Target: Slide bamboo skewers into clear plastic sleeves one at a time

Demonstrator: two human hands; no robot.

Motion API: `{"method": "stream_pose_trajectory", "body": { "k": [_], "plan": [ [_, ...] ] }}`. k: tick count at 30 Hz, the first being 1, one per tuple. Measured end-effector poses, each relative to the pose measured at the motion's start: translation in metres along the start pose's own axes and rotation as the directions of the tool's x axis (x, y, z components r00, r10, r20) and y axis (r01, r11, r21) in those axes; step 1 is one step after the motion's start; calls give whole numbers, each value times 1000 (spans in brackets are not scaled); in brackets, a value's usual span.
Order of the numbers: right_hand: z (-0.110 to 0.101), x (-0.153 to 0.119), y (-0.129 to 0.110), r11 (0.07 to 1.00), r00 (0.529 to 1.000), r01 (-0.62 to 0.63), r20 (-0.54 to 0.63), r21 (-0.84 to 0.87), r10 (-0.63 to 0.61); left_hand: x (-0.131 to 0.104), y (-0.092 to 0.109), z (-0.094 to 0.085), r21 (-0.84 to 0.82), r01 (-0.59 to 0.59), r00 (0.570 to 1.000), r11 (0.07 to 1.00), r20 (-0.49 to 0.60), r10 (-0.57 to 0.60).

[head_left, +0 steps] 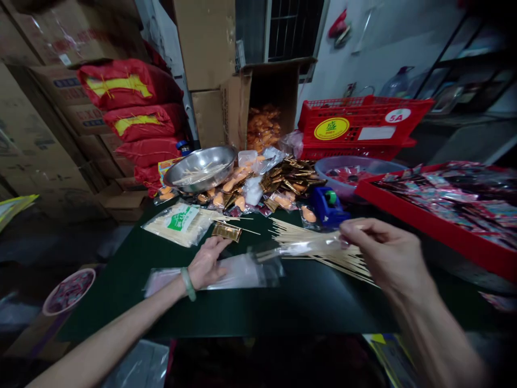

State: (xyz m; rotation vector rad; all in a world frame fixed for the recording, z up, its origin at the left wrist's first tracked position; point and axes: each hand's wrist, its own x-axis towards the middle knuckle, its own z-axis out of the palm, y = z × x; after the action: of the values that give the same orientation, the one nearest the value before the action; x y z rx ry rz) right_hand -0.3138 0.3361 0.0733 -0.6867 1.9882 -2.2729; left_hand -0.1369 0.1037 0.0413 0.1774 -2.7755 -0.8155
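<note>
My left hand (208, 264), with a green bangle at its wrist, reaches over clear plastic bags (246, 272) lying on the dark green table. Its fingers are spread, and the fingertips meet the edge of a gold packet (226, 231). On the right, my right hand (374, 242) pinches the end of a clear plastic sleeve (309, 245), which stretches left with thin sticks seemingly inside. Loose wooden sticks (343, 264) lie fanned out beneath it. A bag of sticks (177, 223) with a green label rests left of the gold packet.
Behind are a steel bowl (200, 170), a heap of gold packets (288, 175), orange pieces and a blue tape dispenser (329, 207). A red tray (436, 215) full of packets stands right, below a red basket (363, 126). Red sacks (129, 89) and cartons are stacked left.
</note>
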Motion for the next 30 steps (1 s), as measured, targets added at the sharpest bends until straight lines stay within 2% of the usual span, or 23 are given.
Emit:
{"method": "stream_pose_trajectory", "body": {
  "k": [1,2,3,5,7,10,13,18,20,23,27,30],
  "plan": [
    [-6,2,-13,999,993,6,120,-45,0,3,9,-3,-78,10,999,997,-38,-13],
    [-7,2,-26,992,954,39,300,-117,-2,8,21,-6,-176,4,998,984,-61,-15],
    [-4,0,-38,983,887,71,461,-171,16,12,36,-10,-290,-9,999,957,-53,-7],
    [7,-5,-56,968,734,134,677,-212,47,20,68,-15,-488,-33,998,872,24,52],
    [20,-8,-66,970,636,156,770,-186,45,24,93,-16,-630,-25,986,776,113,123],
    [30,-8,-70,966,553,196,833,-167,32,24,107,-11,-761,47,984,647,147,102],
    [33,-8,-67,958,552,213,832,-191,43,20,102,-7,-824,82,996,560,86,-18],
    [43,-11,-69,968,622,185,783,-168,17,17,99,-18,-929,73,997,363,56,-57],
    [48,-11,-76,960,657,215,754,-177,-8,17,101,-26,-925,77,995,372,49,-83],
    [56,-12,-88,964,699,223,713,-143,-56,17,106,-36,-895,65,995,441,22,-101],
    [67,-14,-97,979,699,178,713,-101,-53,15,108,-44,-869,42,992,493,-21,-122],
    [72,-15,-95,987,704,145,708,-69,-53,15,108,-44,-876,50,990,480,-19,-137]
  ]
}}
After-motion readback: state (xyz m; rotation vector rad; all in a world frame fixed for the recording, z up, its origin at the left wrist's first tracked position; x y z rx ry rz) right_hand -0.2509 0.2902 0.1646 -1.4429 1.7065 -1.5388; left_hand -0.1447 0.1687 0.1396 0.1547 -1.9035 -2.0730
